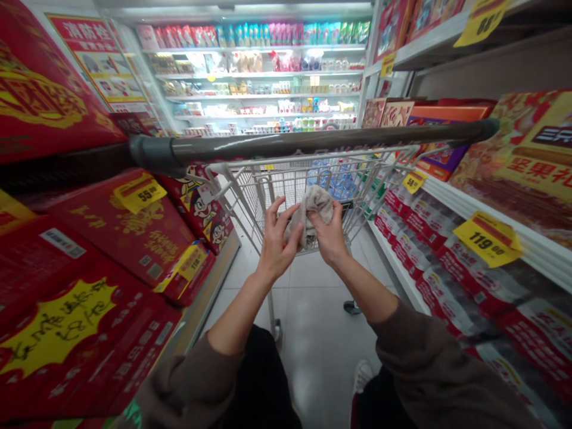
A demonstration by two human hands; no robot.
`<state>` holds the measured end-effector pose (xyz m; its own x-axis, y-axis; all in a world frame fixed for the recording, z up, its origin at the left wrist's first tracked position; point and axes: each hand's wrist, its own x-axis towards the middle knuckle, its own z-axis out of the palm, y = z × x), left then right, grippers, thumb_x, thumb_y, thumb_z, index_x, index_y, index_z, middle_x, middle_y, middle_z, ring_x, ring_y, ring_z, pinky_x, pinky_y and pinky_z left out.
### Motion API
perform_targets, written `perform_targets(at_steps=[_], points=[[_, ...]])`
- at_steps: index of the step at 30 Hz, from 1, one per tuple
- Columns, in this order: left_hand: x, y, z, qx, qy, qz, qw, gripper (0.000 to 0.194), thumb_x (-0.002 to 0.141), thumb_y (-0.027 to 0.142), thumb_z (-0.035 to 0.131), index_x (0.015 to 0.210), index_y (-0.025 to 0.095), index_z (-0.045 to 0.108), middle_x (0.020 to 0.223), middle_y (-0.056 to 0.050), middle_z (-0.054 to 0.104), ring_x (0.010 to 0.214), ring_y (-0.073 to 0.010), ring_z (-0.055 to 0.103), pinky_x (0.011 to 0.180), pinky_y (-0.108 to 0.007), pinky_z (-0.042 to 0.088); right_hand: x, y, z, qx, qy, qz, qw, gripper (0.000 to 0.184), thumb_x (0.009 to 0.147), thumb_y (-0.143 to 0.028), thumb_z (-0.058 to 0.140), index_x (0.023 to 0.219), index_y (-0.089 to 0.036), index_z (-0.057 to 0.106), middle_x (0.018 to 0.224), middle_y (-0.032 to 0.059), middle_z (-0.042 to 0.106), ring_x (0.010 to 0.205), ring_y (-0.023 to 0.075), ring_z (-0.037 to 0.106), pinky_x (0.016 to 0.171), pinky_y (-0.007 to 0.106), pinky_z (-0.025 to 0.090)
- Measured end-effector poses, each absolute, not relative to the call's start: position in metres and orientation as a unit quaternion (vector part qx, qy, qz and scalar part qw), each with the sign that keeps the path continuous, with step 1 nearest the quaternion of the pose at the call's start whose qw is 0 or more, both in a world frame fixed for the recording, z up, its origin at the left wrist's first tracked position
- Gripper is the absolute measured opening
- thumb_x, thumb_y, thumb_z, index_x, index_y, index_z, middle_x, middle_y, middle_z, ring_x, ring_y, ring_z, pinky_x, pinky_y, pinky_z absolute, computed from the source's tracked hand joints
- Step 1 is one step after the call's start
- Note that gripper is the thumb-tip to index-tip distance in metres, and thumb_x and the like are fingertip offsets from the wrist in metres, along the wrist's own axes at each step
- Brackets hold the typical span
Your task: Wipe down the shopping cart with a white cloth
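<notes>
My left hand [279, 239] and my right hand [328, 235] both grip a crumpled grey cloth [310, 214], held up between them. The fingers of both hands press into its folds, and part of it is hidden behind them. Both hands are over the rear of a wire shopping cart [286, 190], just below its dark grey push handle [308, 146] and not touching it. Blue-wrapped bottled goods [333, 179] lie inside the cart, partly hidden by the wire mesh.
Stacked red gift boxes [120, 232] line the aisle on the left. Shelves of packaged goods [438, 268] with yellow price tags run along the right. Lit shelves of products [254, 71] stand beyond the cart, above a pale tiled floor [322, 345].
</notes>
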<state>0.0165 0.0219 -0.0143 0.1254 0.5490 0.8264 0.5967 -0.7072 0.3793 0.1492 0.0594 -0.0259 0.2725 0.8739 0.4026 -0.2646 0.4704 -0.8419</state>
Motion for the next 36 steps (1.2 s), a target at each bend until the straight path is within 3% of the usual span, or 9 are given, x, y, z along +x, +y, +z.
perform_targets(at_steps=[5,9,14,16,20,25,30,33,36], points=[[0.015,0.022,-0.016,-0.723,-0.377,-0.575,-0.063,0.033,0.105,0.036,0.045,0.135,0.028,0.057,0.134,-0.008,0.062,0.13,-0.0212,0.057,0.115,-0.043,0.044,0.144,0.046,-0.021,-0.258,-0.344,0.535,0.727,0.047,0.072,-0.037,0.081,0.106,-0.027,0.05,0.103,-0.0038,0.069,0.092,0.0112,0.067,0.082,0.026,0.058],[0.01,0.02,-0.022,-0.742,-0.383,-0.542,-0.096,0.031,0.099,0.04,0.058,0.127,0.028,0.063,0.127,-0.007,0.066,0.124,-0.0232,0.06,0.11,-0.043,0.048,0.146,0.039,-0.018,-0.207,-0.292,0.566,0.743,0.037,0.072,-0.029,0.077,0.097,-0.028,0.051,0.091,-0.0098,0.067,0.082,0.0071,0.066,0.072,0.019,0.055],[0.0,0.018,-0.03,-0.731,-0.393,-0.545,-0.12,0.032,0.089,0.038,0.073,0.118,0.028,0.069,0.112,-0.005,0.072,0.104,-0.0243,0.068,0.095,-0.041,0.055,0.152,0.04,-0.023,-0.216,-0.31,0.55,0.745,0.04,0.071,-0.032,0.08,0.104,-0.029,0.057,0.102,-0.0065,0.073,0.092,0.0103,0.069,0.083,0.024,0.057],[-0.002,0.014,-0.03,-0.717,-0.407,-0.56,-0.077,0.025,0.088,0.037,0.074,0.112,0.029,0.071,0.105,-0.003,0.073,0.1,-0.0239,0.068,0.09,-0.04,0.057,0.155,0.038,-0.025,-0.225,-0.328,0.556,0.729,0.038,0.071,-0.033,0.079,0.104,-0.027,0.06,0.106,-0.004,0.074,0.097,0.0123,0.069,0.086,0.026,0.057],[0.001,0.004,-0.033,-0.718,-0.421,-0.554,0.027,0.021,0.093,0.032,0.069,0.114,0.034,0.072,0.099,-0.003,0.068,0.094,-0.0217,0.067,0.084,-0.036,0.057,0.155,0.031,-0.024,-0.215,-0.373,0.598,0.676,0.035,0.081,-0.049,0.065,0.104,-0.022,0.063,0.111,0.0024,0.075,0.102,0.0183,0.07,0.087,0.033,0.06],[0.003,-0.003,-0.042,-0.734,-0.393,-0.551,0.053,0.023,0.095,0.031,0.068,0.117,0.033,0.072,0.095,-0.003,0.064,0.088,-0.0187,0.065,0.079,-0.033,0.056,0.151,0.032,-0.025,-0.259,-0.324,0.566,0.713,0.048,0.067,-0.033,0.086,0.108,-0.024,0.064,0.109,-0.0004,0.076,0.101,0.0162,0.071,0.095,0.033,0.058],[-0.004,-0.004,-0.046,-0.694,-0.448,-0.556,0.098,0.02,0.097,0.025,0.062,0.108,0.032,0.077,0.094,-0.004,0.062,0.093,-0.0214,0.061,0.085,-0.039,0.053,0.152,0.037,-0.036,-0.253,-0.311,0.525,0.751,0.045,0.076,-0.039,0.08,0.116,-0.027,0.063,0.122,-0.0004,0.073,0.113,0.0152,0.068,0.11,0.038,0.051],[0.0,-0.006,-0.049,-0.683,-0.498,-0.534,0.035,0.021,0.098,0.032,0.06,0.11,0.031,0.076,0.1,-0.006,0.063,0.1,-0.0244,0.06,0.092,-0.045,0.052,0.15,0.032,-0.043,-0.311,-0.358,0.444,0.76,0.041,0.078,-0.044,0.077,0.113,-0.024,0.066,0.121,0.0016,0.073,0.115,0.0169,0.066,0.115,0.04,0.046],[0.012,-0.009,-0.054,-0.681,-0.485,-0.535,-0.115,0.039,0.102,0.044,0.051,0.138,0.031,0.058,0.123,-0.011,0.061,0.107,-0.0233,0.064,0.087,-0.04,0.056,0.144,0.024,-0.048,-0.328,-0.42,0.425,0.732,0.043,0.083,-0.049,0.072,0.118,-0.024,0.066,0.123,0.003,0.073,0.117,0.018,0.065,0.115,0.039,0.045]])
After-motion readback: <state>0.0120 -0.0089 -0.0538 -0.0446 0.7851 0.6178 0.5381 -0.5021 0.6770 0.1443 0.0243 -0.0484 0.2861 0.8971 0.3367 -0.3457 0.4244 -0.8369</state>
